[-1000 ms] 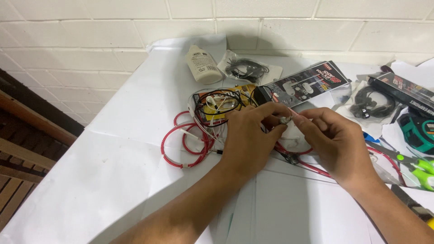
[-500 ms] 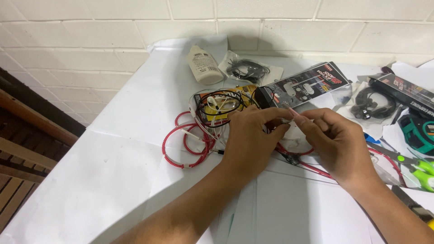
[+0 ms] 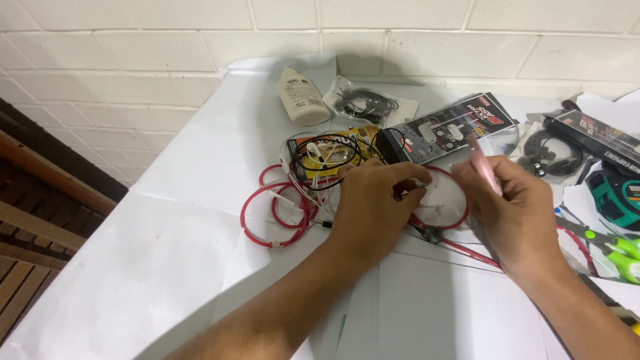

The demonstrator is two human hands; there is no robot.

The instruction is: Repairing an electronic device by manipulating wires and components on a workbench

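left hand (image 3: 370, 213) pinches red cable (image 3: 277, 207) end steady | right hand (image 3: 517, 213) grasps pink tool (image 3: 483, 163), tip up | white table (image 3: 133, 267)

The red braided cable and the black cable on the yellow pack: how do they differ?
The red braided cable lies loose on the white table in wide loops, running under both hands; the black cable is wound in a tighter coil on the yellow pack. The red one looks thicker and woven; the black one thin and smooth. The left hand rests on the red cable; the black one is untouched. Both are coiled.
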